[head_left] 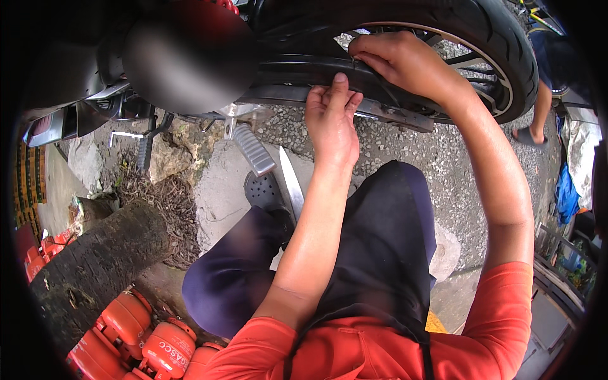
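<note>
A motorcycle lies across the top of the view, its rear wheel [506, 69] at the upper right. My right hand [402, 63] is at the long black chain cover [297, 71] beside the wheel. Its thumb and forefinger pinch a small, thin dark piece [354, 63], too small to name. Just below and left, my left hand [334, 114] is turned palm up against the cover's lower edge. Its thumb points upward and its fingers are curled; anything between them is hidden.
A ribbed metal footpeg [253, 150] juts out near a knife-like blade [291, 180] by my leg. Red gas cylinders [168, 348] and a log [101, 259] stand at lower left. Another person's leg [540, 114] shows beyond the wheel, near a blue bag [567, 193].
</note>
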{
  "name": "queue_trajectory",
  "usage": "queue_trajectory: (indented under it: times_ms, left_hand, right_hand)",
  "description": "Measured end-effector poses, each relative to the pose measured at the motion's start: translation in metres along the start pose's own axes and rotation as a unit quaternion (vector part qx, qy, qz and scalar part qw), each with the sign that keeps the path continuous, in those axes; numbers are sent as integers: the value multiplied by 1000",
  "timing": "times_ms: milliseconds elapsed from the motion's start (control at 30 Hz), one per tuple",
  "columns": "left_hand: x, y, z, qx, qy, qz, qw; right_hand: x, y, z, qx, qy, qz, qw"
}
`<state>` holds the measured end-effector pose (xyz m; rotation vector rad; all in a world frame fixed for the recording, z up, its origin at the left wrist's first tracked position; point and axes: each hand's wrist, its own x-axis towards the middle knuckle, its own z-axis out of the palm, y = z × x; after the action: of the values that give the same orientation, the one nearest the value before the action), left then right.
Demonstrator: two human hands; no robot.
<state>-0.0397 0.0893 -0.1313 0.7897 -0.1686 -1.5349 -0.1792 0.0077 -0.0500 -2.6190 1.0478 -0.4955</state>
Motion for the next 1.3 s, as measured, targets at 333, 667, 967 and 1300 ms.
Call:
queue_trajectory:
  times_ms: [333,667,967,1300]
  left_hand:
    - [11,4,-9,-62,-59,-59,995]
    - [23,1,-13,-131,-152,-83,976]
    - [25,2,-15,-134,-159,-95,974]
    - [22,-6,-11,-136,-145,-52,979]
  right_hand:
    - [5,2,1,118,-2,29,993]
    - [1,1,23,205,79,72,973]
    - [-6,-16,22,197,82,185,959]
    - [0,9,24,352,22,202,914]
